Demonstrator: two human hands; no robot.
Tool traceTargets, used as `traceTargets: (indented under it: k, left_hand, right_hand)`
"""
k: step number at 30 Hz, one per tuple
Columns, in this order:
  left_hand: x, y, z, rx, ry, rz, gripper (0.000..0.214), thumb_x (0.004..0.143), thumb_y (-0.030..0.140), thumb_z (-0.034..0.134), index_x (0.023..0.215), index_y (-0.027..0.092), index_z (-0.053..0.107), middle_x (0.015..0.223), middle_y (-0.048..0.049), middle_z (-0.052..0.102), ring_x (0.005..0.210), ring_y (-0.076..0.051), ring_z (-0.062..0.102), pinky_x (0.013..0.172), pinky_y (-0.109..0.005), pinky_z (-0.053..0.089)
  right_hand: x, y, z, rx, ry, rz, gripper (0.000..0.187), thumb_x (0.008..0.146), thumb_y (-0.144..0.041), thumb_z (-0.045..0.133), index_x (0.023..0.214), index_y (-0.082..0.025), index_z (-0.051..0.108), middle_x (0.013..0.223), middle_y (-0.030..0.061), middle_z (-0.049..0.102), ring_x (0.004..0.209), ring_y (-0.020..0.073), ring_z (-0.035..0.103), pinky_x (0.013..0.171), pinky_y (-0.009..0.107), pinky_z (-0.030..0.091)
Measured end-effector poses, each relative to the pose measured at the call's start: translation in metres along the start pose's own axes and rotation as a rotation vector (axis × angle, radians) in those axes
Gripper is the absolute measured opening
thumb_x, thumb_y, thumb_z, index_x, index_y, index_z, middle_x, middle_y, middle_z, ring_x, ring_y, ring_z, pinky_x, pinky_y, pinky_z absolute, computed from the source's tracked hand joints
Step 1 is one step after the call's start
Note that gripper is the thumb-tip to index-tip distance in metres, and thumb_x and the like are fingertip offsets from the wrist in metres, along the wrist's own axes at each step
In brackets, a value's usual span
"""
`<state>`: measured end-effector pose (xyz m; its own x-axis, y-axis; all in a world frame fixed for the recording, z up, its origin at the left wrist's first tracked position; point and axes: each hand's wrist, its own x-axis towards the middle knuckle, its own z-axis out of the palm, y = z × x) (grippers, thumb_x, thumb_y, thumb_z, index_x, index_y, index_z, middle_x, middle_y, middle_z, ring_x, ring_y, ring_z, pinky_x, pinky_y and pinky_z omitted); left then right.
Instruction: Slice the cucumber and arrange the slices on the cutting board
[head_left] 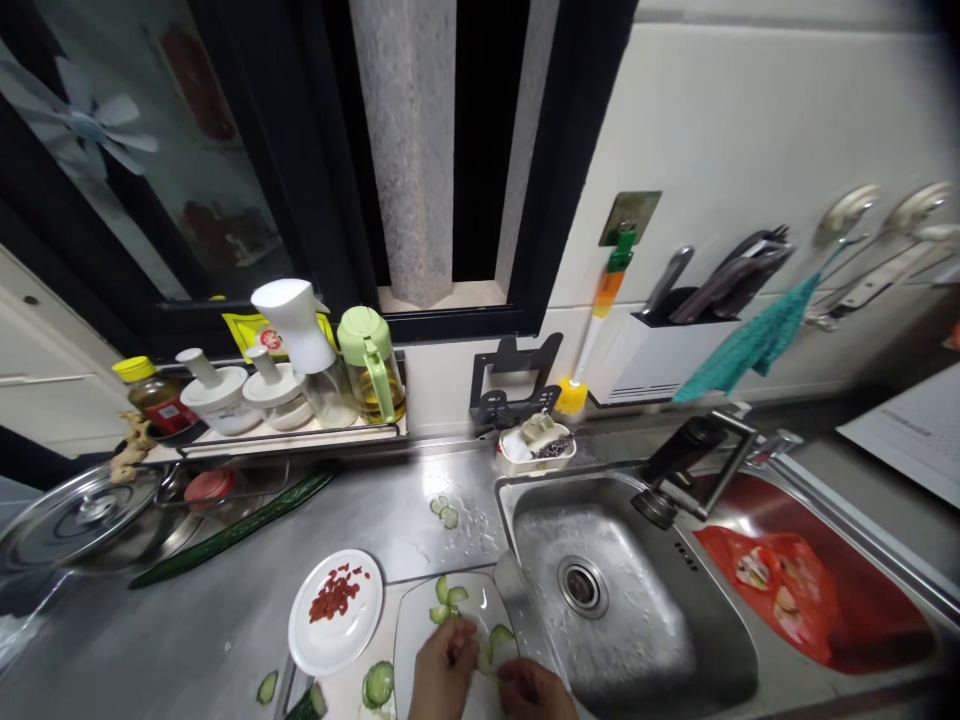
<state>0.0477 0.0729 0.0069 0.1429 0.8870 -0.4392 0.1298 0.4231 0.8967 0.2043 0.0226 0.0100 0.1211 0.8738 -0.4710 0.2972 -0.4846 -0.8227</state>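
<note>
At the bottom edge my left hand (444,672) and my right hand (536,690) meet over a white plate (420,625) beside the sink. Both pinch pale green cucumber slices (496,645) between them, fingers curled. More cucumber slices (447,598) lie at the plate's far rim. Cut cucumber pieces (377,685) lie just left of my left hand. A small round white plate with red chopped bits (335,610) sits further left.
A long whole cucumber (232,530) lies on the steel counter. The steel sink (600,590) with its tap (694,465) is at right, beside a red basin (832,590). A condiment rack (277,400), pot lid (79,515), knife holder (660,350) line the back.
</note>
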Motion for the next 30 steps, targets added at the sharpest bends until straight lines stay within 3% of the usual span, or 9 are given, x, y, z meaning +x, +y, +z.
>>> traceTargets:
  k: [3, 6, 10, 16, 25, 30]
  left_hand:
    - [-0.002, 0.005, 0.005, 0.199, 0.035, 0.066, 0.023, 0.078, 0.034, 0.053, 0.091, 0.019, 0.066, 0.066, 0.0013, 0.063, 0.064, -0.013, 0.057, 0.064, -0.024, 0.043]
    - [-0.005, 0.015, 0.011, 0.32, 0.074, 0.108, 0.028, 0.084, 0.032, 0.046, 0.097, 0.018, 0.066, 0.082, -0.0051, 0.07, 0.076, -0.017, 0.063, 0.074, -0.028, 0.047]
    - [-0.004, 0.02, 0.017, 0.466, 0.142, 0.18, 0.034, 0.088, 0.029, 0.04, 0.103, 0.015, 0.067, 0.102, -0.0121, 0.07, 0.098, -0.022, 0.063, 0.09, -0.034, 0.045]
    - [-0.001, 0.017, 0.021, 0.649, 0.141, 0.197, 0.035, 0.091, 0.025, 0.035, 0.104, 0.017, 0.067, 0.096, -0.011, 0.068, 0.094, -0.021, 0.062, 0.088, -0.034, 0.045]
    - [0.004, 0.002, 0.024, 0.784, 0.149, 0.332, 0.03, 0.09, 0.018, 0.039, 0.096, 0.019, 0.068, 0.092, -0.0083, 0.07, 0.092, -0.022, 0.059, 0.085, -0.033, 0.043]
    - [0.004, 0.004, 0.025, 0.771, 0.166, 0.331, 0.03, 0.091, 0.02, 0.038, 0.095, 0.019, 0.068, 0.091, -0.0086, 0.07, 0.09, -0.023, 0.059, 0.085, -0.034, 0.042]
  right_hand:
    - [-0.001, -0.003, 0.001, -0.044, 0.069, -0.017, 0.017, 0.065, -0.027, 0.047, 0.082, -0.026, 0.049, 0.055, -0.0064, 0.054, 0.056, 0.0155, 0.055, 0.055, 0.026, 0.037]
    - [-0.001, -0.004, 0.002, -0.209, 0.129, -0.108, 0.006, 0.074, -0.023, 0.044, 0.079, -0.027, 0.042, 0.058, -0.0063, 0.054, 0.057, 0.0148, 0.056, 0.057, 0.025, 0.037]
    - [0.002, -0.005, 0.005, -0.561, 0.199, -0.201, 0.016, 0.086, -0.019, 0.037, 0.078, -0.024, 0.05, 0.069, 0.0017, 0.065, 0.067, 0.017, 0.061, 0.063, 0.026, 0.04]
    - [0.004, -0.01, 0.008, -0.923, 0.259, -0.214, 0.026, 0.091, -0.016, 0.04, 0.084, -0.023, 0.064, 0.073, 0.0035, 0.067, 0.073, 0.0179, 0.064, 0.064, 0.026, 0.04]
    - [0.006, -0.014, 0.017, -1.061, 0.232, -0.192, 0.026, 0.089, -0.011, 0.043, 0.089, -0.024, 0.066, 0.082, 0.0023, 0.072, 0.09, 0.0251, 0.065, 0.066, 0.034, 0.046]
    - [0.007, -0.015, 0.019, -1.089, 0.225, -0.184, 0.026, 0.089, -0.011, 0.043, 0.089, -0.022, 0.067, 0.085, 0.0038, 0.072, 0.092, 0.0288, 0.064, 0.068, 0.04, 0.048]
